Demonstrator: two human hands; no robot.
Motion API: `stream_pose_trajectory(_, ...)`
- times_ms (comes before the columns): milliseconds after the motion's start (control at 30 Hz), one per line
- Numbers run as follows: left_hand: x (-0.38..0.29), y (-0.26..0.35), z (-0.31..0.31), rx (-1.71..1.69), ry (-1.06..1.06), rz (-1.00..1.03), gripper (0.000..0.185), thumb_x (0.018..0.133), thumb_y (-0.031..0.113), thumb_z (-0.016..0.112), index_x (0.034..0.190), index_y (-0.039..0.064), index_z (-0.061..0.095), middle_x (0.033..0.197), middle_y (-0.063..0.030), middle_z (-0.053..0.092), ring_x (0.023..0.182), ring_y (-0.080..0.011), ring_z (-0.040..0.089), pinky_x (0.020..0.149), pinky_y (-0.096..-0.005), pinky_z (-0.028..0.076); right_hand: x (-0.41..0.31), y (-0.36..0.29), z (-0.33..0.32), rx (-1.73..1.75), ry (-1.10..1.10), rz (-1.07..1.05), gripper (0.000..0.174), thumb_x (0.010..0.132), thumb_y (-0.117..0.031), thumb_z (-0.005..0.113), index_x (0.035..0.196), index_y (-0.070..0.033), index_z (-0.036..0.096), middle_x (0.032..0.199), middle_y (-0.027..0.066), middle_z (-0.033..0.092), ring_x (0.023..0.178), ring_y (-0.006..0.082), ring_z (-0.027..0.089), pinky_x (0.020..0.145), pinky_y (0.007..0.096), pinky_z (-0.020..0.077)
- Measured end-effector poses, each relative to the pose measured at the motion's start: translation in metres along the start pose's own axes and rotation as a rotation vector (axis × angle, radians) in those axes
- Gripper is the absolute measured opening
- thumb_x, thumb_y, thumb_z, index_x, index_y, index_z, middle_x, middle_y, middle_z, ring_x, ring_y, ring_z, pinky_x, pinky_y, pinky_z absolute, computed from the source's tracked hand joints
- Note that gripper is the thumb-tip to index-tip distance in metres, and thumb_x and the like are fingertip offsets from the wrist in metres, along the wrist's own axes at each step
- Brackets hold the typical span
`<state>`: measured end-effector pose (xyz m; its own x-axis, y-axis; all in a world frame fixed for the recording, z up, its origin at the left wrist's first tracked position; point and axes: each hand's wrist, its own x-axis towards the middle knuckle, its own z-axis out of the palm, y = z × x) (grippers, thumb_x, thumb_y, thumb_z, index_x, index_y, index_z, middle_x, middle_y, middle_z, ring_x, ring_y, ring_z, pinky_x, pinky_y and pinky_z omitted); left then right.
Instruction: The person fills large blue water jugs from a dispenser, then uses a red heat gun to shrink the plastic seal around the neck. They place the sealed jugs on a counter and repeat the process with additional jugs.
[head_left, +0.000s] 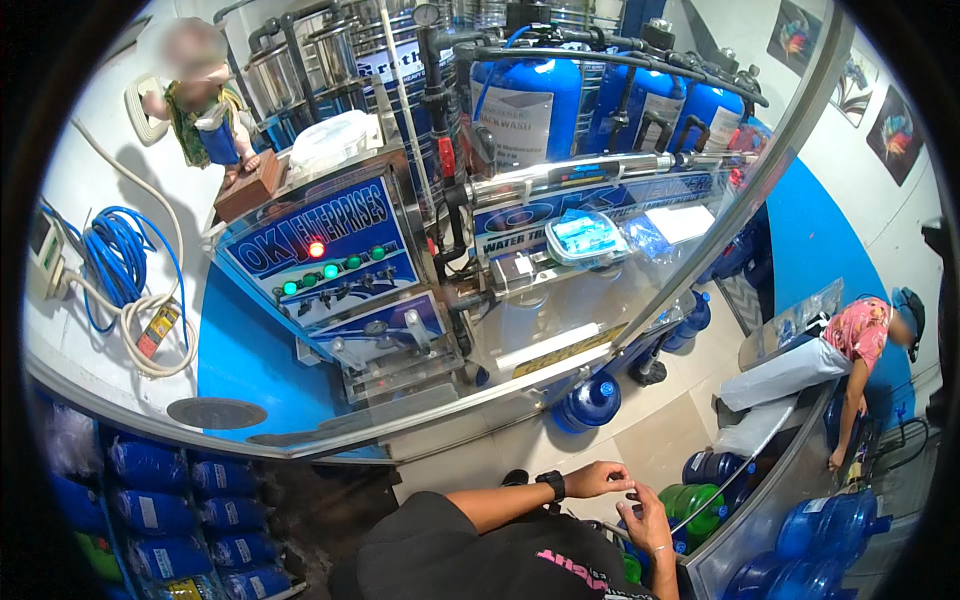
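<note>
My left hand, with a black wristwatch behind it, reaches in front of my body. Its fingers curl loosely, and I see no object in them. Close by, my right hand has its fingers bent and apart, with a thin bracelet at the wrist. The fingertips of both hands meet or nearly meet; the view does not settle which. Green water jugs stand just beyond my right hand. A blue water jug rests on the tiled floor ahead of my hands.
Behind a metal-framed glass partition stand a control panel with lit lamps and blue filter tanks. Wrapped blue jugs fill a rack at left. At right, another person bends over a metal counter beside blue jugs.
</note>
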<state>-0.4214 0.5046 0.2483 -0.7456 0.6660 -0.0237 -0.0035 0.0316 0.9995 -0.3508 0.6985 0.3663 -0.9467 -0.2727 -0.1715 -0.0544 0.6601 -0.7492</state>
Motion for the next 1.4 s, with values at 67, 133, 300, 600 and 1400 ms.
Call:
stream_pose_trajectory(67,-0.014,-0.005,-0.013,-0.023,0.007,-0.023,0.045,0.107,0.044,0.069,0.125,0.003,0.071,0.114,-0.0107,0.077,0.107,-0.0183,0.07,0.096,-0.0363,0.055,0.005,-0.011,0.008,0.051,-0.081,0.067,0.055,0.096,-0.019,0.077,0.145,0.002,0.06,0.134,0.0243,0.068,0.114,0.0354,0.073,0.089,0.0422,0.0615)
stream_pose_trajectory(133,-0.031,-0.012,-0.023,0.021,0.04,-0.079,0.047,0.106,0.045,0.07,0.128,0.004,0.071,0.117,-0.0109,0.077,0.11,-0.0192,0.071,0.098,-0.0366,0.055,0.007,-0.02,0.017,0.092,-0.128,0.076,0.054,0.098,-0.021,0.076,0.145,0.0,0.06,0.135,0.0236,0.068,0.117,0.0354,0.073,0.089,0.0416,0.0623)
stream_pose_trajectory(300,-0.066,-0.037,-0.042,0.154,0.089,-0.193,0.051,0.104,0.047,0.072,0.134,0.006,0.07,0.123,-0.0122,0.076,0.117,-0.0225,0.071,0.104,-0.039,0.055,0.01,-0.03,0.028,0.047,-0.187,0.027,0.053,0.099,-0.023,0.076,0.146,-0.004,0.062,0.135,0.0225,0.069,0.118,0.0347,0.073,0.088,0.0424,0.0634)
stream_pose_trajectory(600,-0.09,-0.06,-0.041,0.079,0.123,-0.228,0.045,0.105,0.036,0.074,0.136,0.003,0.068,0.124,-0.012,0.076,0.116,-0.0215,0.072,0.103,-0.0393,0.055,0.005,-0.025,0.034,0.051,-0.201,0.099,0.053,0.098,-0.023,0.076,0.145,-0.003,0.063,0.137,0.0226,0.068,0.12,0.0352,0.072,0.09,0.0425,0.062)
stream_pose_trajectory(1400,-0.056,-0.056,-0.011,0.164,-0.007,-0.084,0.041,0.103,0.035,0.075,0.13,0.005,0.07,0.12,-0.0145,0.075,0.113,-0.0249,0.072,0.101,-0.0391,0.056,-0.025,0.016,0.041,0.02,-0.133,0.103,0.052,0.097,-0.019,0.077,0.144,-0.001,0.063,0.128,0.024,0.071,0.113,0.0358,0.074,0.095,0.0422,0.0598)
